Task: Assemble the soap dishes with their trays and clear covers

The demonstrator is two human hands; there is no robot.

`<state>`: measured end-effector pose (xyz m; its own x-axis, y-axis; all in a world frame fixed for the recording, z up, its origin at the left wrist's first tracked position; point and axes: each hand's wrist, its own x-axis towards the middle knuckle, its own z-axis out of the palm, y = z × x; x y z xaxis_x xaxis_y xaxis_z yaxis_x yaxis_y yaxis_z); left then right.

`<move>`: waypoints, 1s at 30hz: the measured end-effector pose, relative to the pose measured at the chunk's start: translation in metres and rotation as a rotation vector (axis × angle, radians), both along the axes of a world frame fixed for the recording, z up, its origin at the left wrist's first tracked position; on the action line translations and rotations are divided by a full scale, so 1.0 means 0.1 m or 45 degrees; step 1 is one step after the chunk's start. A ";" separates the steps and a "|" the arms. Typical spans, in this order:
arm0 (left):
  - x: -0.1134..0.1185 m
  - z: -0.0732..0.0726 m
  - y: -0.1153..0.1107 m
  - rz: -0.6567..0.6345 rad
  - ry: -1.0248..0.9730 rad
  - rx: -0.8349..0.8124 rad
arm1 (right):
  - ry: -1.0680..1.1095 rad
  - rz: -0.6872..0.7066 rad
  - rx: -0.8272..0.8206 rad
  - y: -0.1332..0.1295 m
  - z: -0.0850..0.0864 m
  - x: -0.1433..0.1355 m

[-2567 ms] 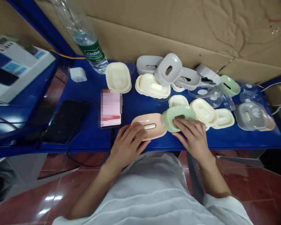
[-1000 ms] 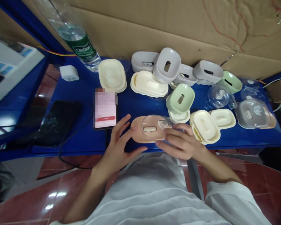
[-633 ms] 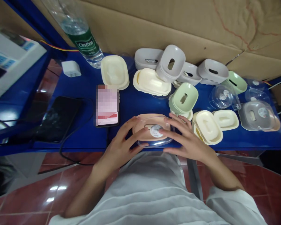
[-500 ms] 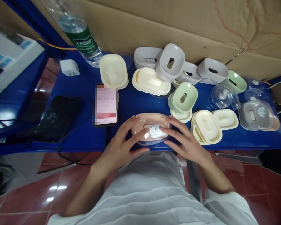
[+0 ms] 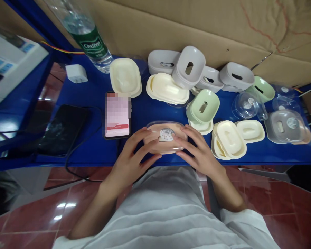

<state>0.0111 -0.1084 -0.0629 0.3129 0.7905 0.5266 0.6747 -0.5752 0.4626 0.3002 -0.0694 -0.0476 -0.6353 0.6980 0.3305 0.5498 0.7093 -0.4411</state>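
Note:
A peach-coloured oval plastic box (image 5: 155,148) with a slot in it lies near the table's front edge. Over it sits a clear plastic lid (image 5: 177,137) bearing a round white sticker (image 5: 167,135). My left hand (image 5: 134,152) grips the left end, its fingers curved along the rim and over the top. From the right, my right hand (image 5: 200,148) holds the other end in the same way, a fingertip near the sticker. Whether the lid is seated on the box all round cannot be made out.
Grey boxes (image 5: 164,58), green boxes (image 5: 204,103) and cream pieces (image 5: 230,138) are grouped behind and to the right. Clear lids (image 5: 245,105) lie at far right. A phone (image 5: 117,117) is left of my hands, with a water bottle (image 5: 93,45) behind it.
The clear lid has shifted slightly away from me and left over the peach box, and its sticker has moved left. Both hands have moved slightly left, still on it.

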 end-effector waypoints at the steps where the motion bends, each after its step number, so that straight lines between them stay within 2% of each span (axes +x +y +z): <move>1: 0.00 -0.01 -0.01 0.007 0.021 0.016 | -0.005 0.010 0.000 0.00 -0.01 0.01; 9: 0.01 -0.10 -0.07 0.030 0.063 0.184 | -0.043 0.059 0.106 -0.04 -0.05 0.07; 15: 0.02 -0.15 -0.03 0.027 0.045 0.149 | -0.113 0.035 0.099 0.00 -0.07 0.02; 18: 0.05 -0.14 -0.02 0.039 0.057 0.099 | -0.181 0.001 0.124 -0.08 -0.09 0.03; 21: 0.09 -0.11 -0.02 0.046 0.097 0.048 | -0.216 -0.190 0.286 -0.27 -0.10 0.21; 24: 0.10 -0.10 -0.02 0.079 0.083 0.086 | -0.271 -0.605 0.420 -0.47 -0.13 0.53; 26: 0.10 -0.11 -0.01 0.107 0.027 0.124 | -0.295 -0.836 0.387 -0.55 -0.18 0.73; 28: 0.11 -0.13 0.00 0.118 -0.021 0.152 | -0.280 -0.916 0.301 -0.56 -0.23 0.86; 30: 0.12 -0.13 0.01 0.111 -0.045 0.170 | -0.252 -0.889 0.245 -0.50 -0.27 0.91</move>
